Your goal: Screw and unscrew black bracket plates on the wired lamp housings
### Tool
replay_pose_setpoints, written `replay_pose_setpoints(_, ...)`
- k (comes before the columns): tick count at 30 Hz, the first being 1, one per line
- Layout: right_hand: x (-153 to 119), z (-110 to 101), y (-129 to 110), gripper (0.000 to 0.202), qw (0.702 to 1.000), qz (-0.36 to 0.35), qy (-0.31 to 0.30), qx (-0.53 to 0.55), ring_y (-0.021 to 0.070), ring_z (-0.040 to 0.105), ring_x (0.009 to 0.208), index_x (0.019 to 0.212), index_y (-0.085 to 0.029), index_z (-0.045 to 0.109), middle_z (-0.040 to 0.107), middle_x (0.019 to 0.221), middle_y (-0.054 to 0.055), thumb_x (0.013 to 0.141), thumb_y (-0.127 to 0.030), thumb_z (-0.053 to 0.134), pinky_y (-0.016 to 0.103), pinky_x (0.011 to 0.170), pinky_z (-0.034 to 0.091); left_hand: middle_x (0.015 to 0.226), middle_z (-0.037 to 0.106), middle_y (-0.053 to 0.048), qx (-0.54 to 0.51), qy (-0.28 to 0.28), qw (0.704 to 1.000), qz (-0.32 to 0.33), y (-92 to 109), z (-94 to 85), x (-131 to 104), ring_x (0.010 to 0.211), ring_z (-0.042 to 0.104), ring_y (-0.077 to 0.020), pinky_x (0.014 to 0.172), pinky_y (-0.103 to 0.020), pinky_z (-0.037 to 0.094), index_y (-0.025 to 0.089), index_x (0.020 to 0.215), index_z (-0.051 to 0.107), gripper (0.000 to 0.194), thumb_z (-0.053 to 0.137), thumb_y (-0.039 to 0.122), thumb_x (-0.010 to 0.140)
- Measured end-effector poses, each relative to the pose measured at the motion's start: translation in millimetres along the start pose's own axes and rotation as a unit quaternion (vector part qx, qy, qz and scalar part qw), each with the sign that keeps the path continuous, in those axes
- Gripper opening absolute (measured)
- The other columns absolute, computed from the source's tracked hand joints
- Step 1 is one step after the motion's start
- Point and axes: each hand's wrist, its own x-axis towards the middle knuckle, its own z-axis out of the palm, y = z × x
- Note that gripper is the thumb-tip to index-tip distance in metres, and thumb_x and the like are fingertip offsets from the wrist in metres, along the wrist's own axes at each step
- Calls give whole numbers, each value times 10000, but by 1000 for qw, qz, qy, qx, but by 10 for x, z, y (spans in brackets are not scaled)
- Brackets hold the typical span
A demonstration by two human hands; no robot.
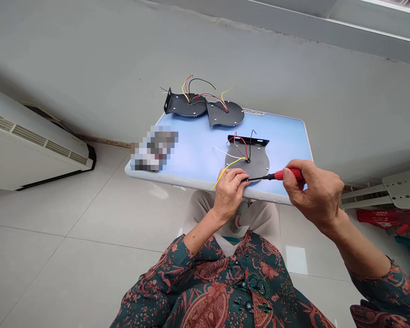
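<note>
A black round metal plate with a slotted, bent-up flange lies near the front edge of the small table. Red, black, white and yellow wires rise from its central hole. At the plate's near edge is my left hand, its fingers closed on the rim. My right hand grips a screwdriver by its red handle. The shaft points left, lying almost level over the plate, and its tip meets the rim beside my left fingertips. My fingers partly hide the spot under the tip.
Two similar wired black plates, a left one and a right one, sit together at the table's back edge. A pixelated item lies at the left of the blue-white tabletop. Behind is a grey wall.
</note>
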Motion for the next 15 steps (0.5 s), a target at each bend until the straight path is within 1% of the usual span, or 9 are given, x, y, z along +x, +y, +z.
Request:
replay_pose_setpoints(4,28,-61,-11,171,997,-75,-27,-1,124,543,540,939,-209,633,669,665,-2,1041,-280,516,282,550,350,1032,748,-60,0,0,1000,5,7,-5,3,954,661,-211,935,-413,513,207,1010,715,53,670,214,983)
replay_pose_setpoints(6,71,-133,-28,180,991,-119,-68,-6,126,528,582,950,-203,631,657,707,4,1057,-274,505,283,540,316,1024,752,-60,3,0,1000,13,2,-21,17,947,659,-213,937,-415,516,203,1008,719,54,674,208,979)
replay_pose_setpoints(7,103,-180,-42,184,985,-139,-99,-14,129,520,606,960,-200,628,655,738,10,1064,-264,491,283,534,298,1038,757,-63,8,-4,1000,18,-8,-33,28,960,662,-219,948,-424,517,203,1012,722,58,675,210,978)
replay_pose_setpoints(9,187,-284,-78,196,970,-172,-166,-32,134,493,635,974,-194,622,651,802,25,1071,-230,456,282,525,271,1135,764,-76,22,-24,999,28,-47,-63,54,1060,670,-245,1004,-459,513,208,1061,725,99,686,225,971)
replay_pose_setpoints(11,293,-372,-115,214,953,-199,-223,-47,135,438,619,969,-183,615,631,823,34,1063,-183,423,286,520,254,1288,738,-97,32,-52,997,39,-102,-93,78,1227,640,-284,1083,-505,491,213,1157,716,206,712,245,953)
replay_pose_setpoints(13,410,-419,-140,216,941,-201,-266,-59,135,356,569,941,-176,605,590,766,28,1043,-163,415,301,509,233,1397,693,-112,37,-79,995,47,-154,-114,91,1373,567,-315,1140,-544,464,215,1250,695,319,734,254,936)
replay_pose_setpoints(15,536,-413,-147,174,930,-180,-314,-66,130,287,525,892,-183,592,558,691,15,1006,-183,461,317,496,204,1443,667,-114,40,-106,992,50,-187,-126,95,1449,508,-332,1173,-580,439,222,1304,680,373,731,256,936)
